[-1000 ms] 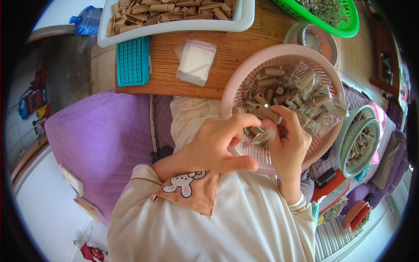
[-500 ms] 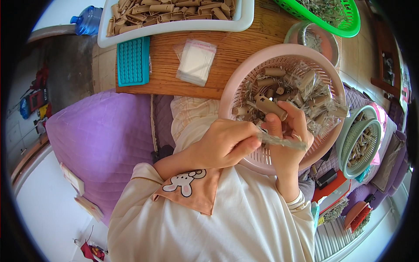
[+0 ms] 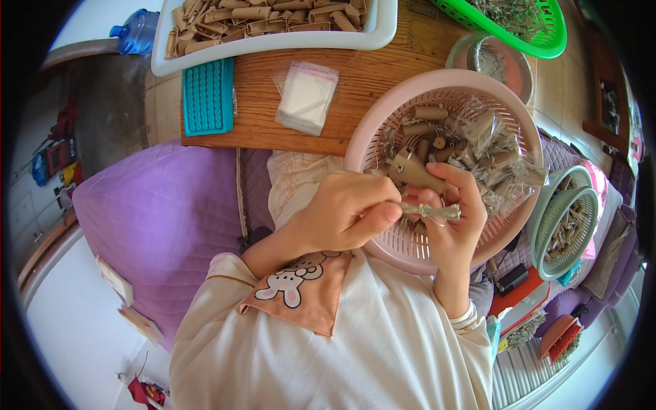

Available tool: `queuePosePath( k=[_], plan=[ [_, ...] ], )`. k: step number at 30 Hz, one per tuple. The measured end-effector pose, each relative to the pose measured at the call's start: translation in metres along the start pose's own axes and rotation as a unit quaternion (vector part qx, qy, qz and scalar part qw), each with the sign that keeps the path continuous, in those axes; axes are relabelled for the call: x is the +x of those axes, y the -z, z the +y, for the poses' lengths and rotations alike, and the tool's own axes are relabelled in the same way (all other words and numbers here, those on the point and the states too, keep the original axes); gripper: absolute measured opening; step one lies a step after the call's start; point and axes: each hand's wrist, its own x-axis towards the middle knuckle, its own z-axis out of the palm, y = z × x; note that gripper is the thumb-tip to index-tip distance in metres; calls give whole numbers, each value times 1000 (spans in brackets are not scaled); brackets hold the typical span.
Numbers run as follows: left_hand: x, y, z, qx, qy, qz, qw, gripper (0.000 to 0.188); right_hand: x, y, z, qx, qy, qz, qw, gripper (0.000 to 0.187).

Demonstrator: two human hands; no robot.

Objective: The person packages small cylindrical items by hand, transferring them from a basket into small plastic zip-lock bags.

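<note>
My left hand (image 3: 348, 213) is closed in a pinch over the near side of the pink basket (image 3: 369, 116), its fingertips on a slim, see-through plastic piece (image 3: 441, 211). The far end of that piece lies across the fingers of my right hand (image 3: 459, 213). My right hand is also closed around a tan plastic cylinder (image 3: 418, 172), which tilts up to the left above the basket. Inside the basket are more tan cylinders (image 3: 430, 113) and several pieces in clear wrapping (image 3: 502, 160). My left fingers partly hide the plastic piece.
Beyond, on the wooden table (image 3: 260, 102), are a white tray (image 3: 273, 44) of tan parts, teal ridged trays (image 3: 208, 97), clear bags (image 3: 307, 97), a glass bowl (image 3: 523, 78) and a green basket (image 3: 547, 44). Pale green baskets (image 3: 540, 236) stand at right.
The see-through piece has shifted slightly and looks shorter and sharper now. The tan cylinder has moved a little to the left and tilted with my right hand's fingers.
</note>
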Motion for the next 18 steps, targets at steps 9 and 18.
queuePosePath(
  k=[9, 18],
  plan=[
    [12, 20, 0, 173, -115, -83, 975, 27, 2, 25, -4, 366, -174, -175, 897, 27],
    [15, 46, -37, 256, 23, 189, 948, 26, 4, 18, 13, 126, -27, 26, 991, 5]
  ],
)
